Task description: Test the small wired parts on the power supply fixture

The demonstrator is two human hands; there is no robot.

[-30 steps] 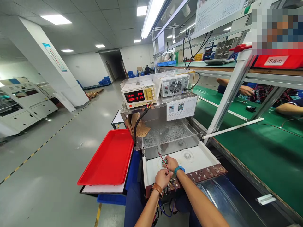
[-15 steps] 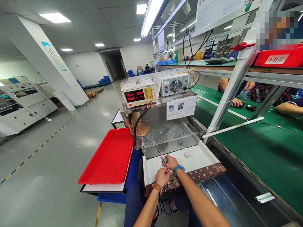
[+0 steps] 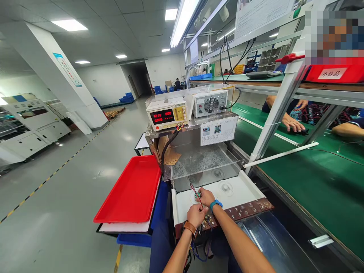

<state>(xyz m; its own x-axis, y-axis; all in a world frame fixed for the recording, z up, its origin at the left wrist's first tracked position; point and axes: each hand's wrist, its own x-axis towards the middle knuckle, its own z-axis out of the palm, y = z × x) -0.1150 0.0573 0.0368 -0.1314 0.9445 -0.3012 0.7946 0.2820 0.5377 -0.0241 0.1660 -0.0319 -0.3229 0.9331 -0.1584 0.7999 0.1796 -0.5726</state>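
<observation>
In my right hand [image 3: 206, 198], which wears a blue wristband, a small green circuit board [image 3: 197, 195] is pinched above the white work surface [image 3: 236, 189]. A red wire [image 3: 193, 186] loops up beside the board and runs down to my left hand [image 3: 196, 214]. The left fingers are closed on this wire, close to a brown terminal strip [image 3: 244, 208] with rows of metal studs. Dark and blue leads [image 3: 200, 258] hang below the strip. Exactly where the wire's ends sit is hidden by my fingers.
A power supply [image 3: 167, 115] with red digits stands on a metal shelf ahead, beside a grey unit with a fan [image 3: 211, 105]. At left lies a red tray [image 3: 131, 193]. Across the green bench [image 3: 321, 182], another person's hand [image 3: 292, 123] touches a black part.
My hands stay nearly in place, with the board and wire still held. The other person's hand has moved right onto the black part. The view has shifted slightly.
</observation>
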